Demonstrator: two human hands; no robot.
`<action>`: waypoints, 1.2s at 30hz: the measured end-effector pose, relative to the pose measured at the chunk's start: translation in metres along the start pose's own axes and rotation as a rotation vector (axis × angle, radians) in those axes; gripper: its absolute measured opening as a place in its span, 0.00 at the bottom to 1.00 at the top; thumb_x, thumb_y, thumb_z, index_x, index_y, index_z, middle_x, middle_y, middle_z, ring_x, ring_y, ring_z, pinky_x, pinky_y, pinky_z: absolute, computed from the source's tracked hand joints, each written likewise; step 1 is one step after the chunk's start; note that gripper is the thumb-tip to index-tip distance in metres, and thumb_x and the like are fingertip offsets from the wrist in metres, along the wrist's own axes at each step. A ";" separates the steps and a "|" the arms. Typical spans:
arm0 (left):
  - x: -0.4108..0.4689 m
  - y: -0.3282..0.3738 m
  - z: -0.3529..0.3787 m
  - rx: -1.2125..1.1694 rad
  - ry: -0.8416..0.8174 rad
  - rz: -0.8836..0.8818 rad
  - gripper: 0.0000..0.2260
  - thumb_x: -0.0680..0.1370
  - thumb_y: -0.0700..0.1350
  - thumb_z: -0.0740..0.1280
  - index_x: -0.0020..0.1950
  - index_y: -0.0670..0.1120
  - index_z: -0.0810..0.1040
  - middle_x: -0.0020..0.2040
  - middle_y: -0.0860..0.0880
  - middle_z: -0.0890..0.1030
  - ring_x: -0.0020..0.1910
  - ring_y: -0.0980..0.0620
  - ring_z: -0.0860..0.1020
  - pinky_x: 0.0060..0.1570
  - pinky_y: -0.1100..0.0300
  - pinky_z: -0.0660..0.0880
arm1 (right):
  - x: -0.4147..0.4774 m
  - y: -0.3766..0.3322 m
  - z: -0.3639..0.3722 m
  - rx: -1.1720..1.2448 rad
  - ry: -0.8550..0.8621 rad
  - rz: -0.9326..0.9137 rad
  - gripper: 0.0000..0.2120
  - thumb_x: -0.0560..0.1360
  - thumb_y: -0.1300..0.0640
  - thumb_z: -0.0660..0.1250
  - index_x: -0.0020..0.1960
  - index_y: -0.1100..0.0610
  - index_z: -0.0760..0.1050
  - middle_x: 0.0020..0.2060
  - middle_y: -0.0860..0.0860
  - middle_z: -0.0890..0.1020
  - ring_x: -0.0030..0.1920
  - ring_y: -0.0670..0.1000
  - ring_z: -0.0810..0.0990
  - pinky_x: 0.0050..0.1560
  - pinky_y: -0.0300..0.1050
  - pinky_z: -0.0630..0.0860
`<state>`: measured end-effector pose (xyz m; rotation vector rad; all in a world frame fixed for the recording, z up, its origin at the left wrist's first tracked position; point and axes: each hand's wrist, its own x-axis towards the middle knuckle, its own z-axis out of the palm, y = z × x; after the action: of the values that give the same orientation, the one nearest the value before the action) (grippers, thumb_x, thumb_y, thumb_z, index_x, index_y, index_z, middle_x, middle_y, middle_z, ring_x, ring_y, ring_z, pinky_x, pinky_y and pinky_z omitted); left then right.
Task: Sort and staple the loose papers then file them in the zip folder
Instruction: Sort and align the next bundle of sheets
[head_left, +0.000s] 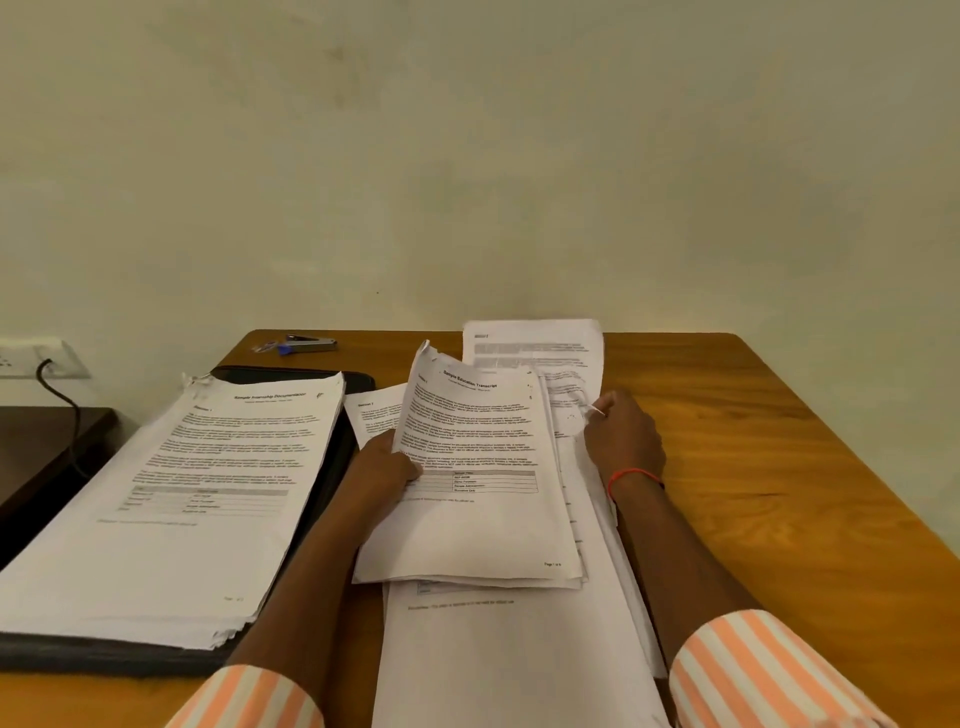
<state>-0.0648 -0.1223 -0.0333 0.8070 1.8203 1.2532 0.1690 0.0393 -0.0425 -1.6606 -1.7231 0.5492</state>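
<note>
My left hand (387, 470) grips the left edge of a set of printed sheets (483, 499) headed "Sample Education Transcript", held tilted above the loose papers (519, 660) spread down the middle of the table. My right hand (623, 439) pinches the right edge of loose sheets lying underneath. A thick stack of papers (182, 499) headed "Sample Internship Documentation" rests on the black zip folder (322, 499) at the left. The stapler (311, 343), silver with a blue end, lies at the table's far left edge.
The wooden table (779, 493) ends at a plain wall. One more sheet (535, 345) lies at the far edge. A dark side table (41, 447) and a wall socket with a black cable (47, 364) are at the left.
</note>
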 end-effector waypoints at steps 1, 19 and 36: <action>-0.001 0.000 0.000 0.000 -0.004 0.000 0.17 0.79 0.30 0.64 0.59 0.51 0.74 0.50 0.53 0.80 0.52 0.48 0.80 0.53 0.50 0.80 | 0.001 0.002 -0.001 0.051 0.025 0.009 0.04 0.80 0.56 0.67 0.54 0.54 0.75 0.50 0.54 0.83 0.48 0.56 0.81 0.41 0.45 0.74; 0.002 -0.002 -0.001 -0.116 -0.019 -0.026 0.20 0.78 0.28 0.64 0.54 0.54 0.76 0.53 0.50 0.82 0.53 0.46 0.81 0.56 0.47 0.79 | 0.006 -0.002 -0.040 1.145 0.588 0.122 0.13 0.81 0.60 0.66 0.64 0.59 0.71 0.62 0.51 0.80 0.52 0.52 0.85 0.32 0.38 0.80; -0.011 0.008 -0.027 -0.374 0.543 0.318 0.20 0.78 0.31 0.64 0.68 0.46 0.76 0.59 0.48 0.81 0.54 0.51 0.80 0.48 0.61 0.75 | 0.007 0.007 -0.007 0.737 -0.209 -0.077 0.14 0.81 0.67 0.63 0.64 0.58 0.75 0.58 0.51 0.82 0.56 0.48 0.81 0.52 0.40 0.79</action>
<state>-0.0822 -0.1413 -0.0168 0.5912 1.8090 2.1073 0.1789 0.0456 -0.0412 -1.0311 -1.4510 1.1828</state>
